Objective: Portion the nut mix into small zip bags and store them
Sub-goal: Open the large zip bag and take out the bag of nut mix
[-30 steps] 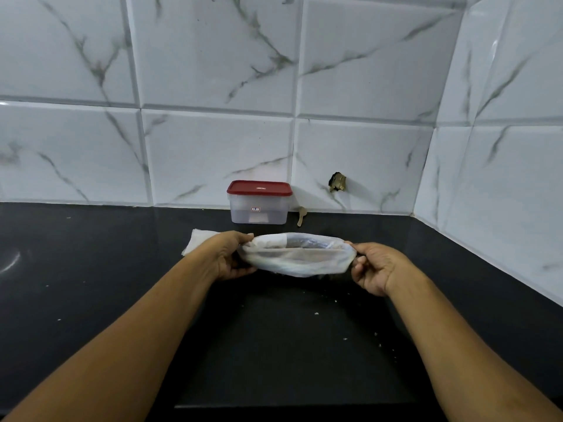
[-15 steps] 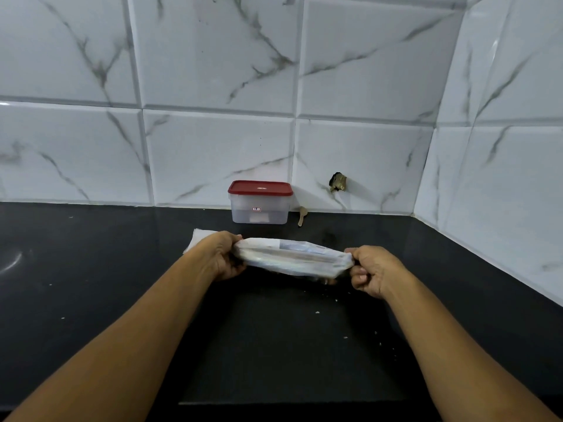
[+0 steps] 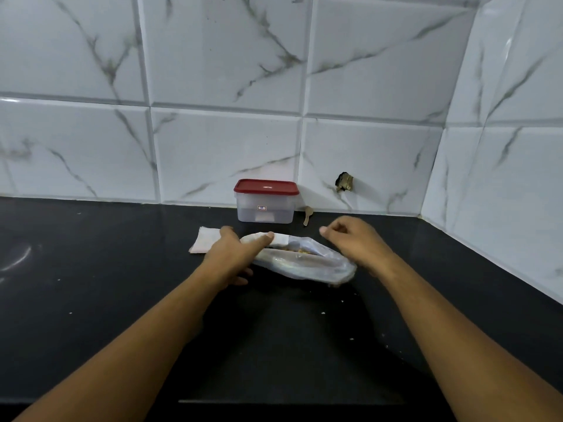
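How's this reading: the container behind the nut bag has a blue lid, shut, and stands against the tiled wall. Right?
Wrong on one point: the head view shows the lid is red, not blue. The container does stand behind the nut bag, lid shut, against the tiled wall.

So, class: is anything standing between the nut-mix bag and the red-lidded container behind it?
Nothing visible. Only a strip of black counter separates the nut-mix bag from the red-lidded container; the wooden spoon lies off to the container's right.
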`<state>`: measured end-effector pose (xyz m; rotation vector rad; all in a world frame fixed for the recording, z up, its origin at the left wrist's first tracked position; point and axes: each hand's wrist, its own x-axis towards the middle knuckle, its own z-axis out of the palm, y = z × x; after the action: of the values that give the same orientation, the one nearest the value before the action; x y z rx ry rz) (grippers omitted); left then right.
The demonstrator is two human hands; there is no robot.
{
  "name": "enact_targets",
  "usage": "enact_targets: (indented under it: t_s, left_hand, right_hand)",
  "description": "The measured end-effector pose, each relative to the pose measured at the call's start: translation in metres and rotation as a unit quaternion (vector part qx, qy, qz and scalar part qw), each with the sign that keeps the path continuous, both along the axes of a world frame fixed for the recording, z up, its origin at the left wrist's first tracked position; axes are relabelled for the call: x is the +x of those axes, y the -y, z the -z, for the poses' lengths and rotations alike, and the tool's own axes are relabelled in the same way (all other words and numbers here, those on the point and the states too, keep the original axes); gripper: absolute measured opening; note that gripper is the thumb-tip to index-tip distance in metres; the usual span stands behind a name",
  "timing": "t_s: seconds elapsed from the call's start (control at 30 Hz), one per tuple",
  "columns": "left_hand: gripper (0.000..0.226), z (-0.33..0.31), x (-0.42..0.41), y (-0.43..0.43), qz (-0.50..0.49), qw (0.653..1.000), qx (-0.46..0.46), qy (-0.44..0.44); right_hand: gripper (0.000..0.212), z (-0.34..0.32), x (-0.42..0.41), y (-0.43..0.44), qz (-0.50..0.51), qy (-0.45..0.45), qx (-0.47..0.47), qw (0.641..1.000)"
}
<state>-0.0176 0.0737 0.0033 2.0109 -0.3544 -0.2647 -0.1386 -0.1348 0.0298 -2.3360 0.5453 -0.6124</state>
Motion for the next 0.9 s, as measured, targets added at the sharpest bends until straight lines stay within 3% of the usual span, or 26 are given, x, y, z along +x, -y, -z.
enact_targets:
  t_s: [0.1,0.23,0.43,0.53,0.63,0.73,0.8,0.9]
  left_hand:
    - [0.091,0.000,-0.010,0.008,0.016,1.000,-0.016,-0.009]
    - [0.102,0.003,-0.008,0.019,0.022,0.993,-0.101,-0.060]
    - [0.104,0.006,-0.005,0.043,0.005,0.989,-0.148,0.013]
    - [0.092,0.009,-0.008,0.057,0.017,0.994,-0.084,0.066]
    - [0.076,0.009,-0.006,0.065,0.019,0.996,-0.019,0.088]
    - [0.052,0.003,-0.001,0.071,0.007,0.991,0.051,0.124]
    - [0.042,-0.001,0.000,0.076,0.009,0.989,0.052,0.140]
    - [0.050,-0.006,0.005,0.088,0.037,0.993,-0.003,0.113]
  right_hand:
    - [0.025,0.003,0.022,-0.011,-0.086,-0.060,-0.006,0.994]
    - [0.017,0.005,0.034,-0.014,-0.083,-0.078,-0.025,0.993]
    - [0.022,0.010,0.020,-0.009,-0.107,-0.074,0.204,0.970]
    - [0.020,0.017,0.016,-0.004,-0.069,0.000,0.262,0.963]
    - [0.012,0.019,0.019,0.006,-0.018,0.061,0.258,0.964]
    - [0.018,0.019,0.025,0.021,0.011,0.097,0.227,0.969]
    - [0.023,0.019,0.025,0.030,0.025,0.108,0.180,0.977]
    - [0.025,0.018,0.019,0.051,0.043,0.111,0.089,0.989]
